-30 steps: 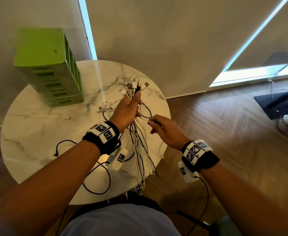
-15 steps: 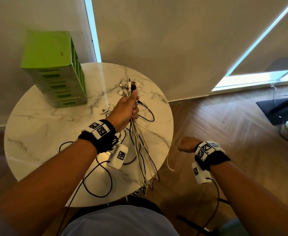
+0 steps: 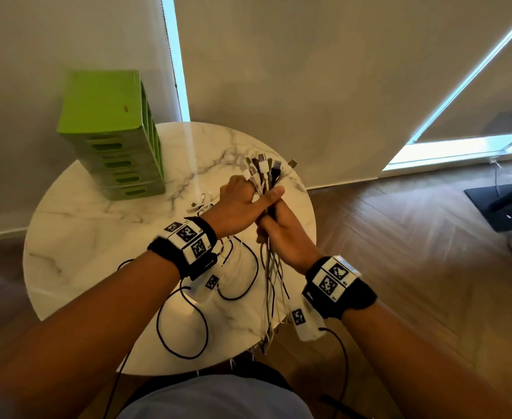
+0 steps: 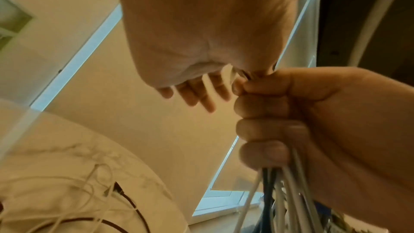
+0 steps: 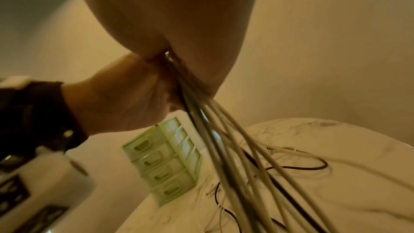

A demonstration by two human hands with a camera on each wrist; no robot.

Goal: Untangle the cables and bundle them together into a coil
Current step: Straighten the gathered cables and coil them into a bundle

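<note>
Hanging plugs-up over the table (image 3: pixel 97 237), the cables (image 3: pixel 271 276) run down toward the person. The left hand (image 3: pixel 239 207) thumb-pinches them on top; the right hand (image 3: pixel 282 234) fists round them just below, nearer the tails

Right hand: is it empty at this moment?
No, in the left wrist view the right hand has its fingers curled round the cable bundle.

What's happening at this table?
A person is gathering cables over the marble table. The left hand holds the cable bundle near its connector ends, thumb across it; the right hand grips it just below. The rest hangs down, not coiled yet. A few white cables lie loose on the table near a green drawer unit.
</note>
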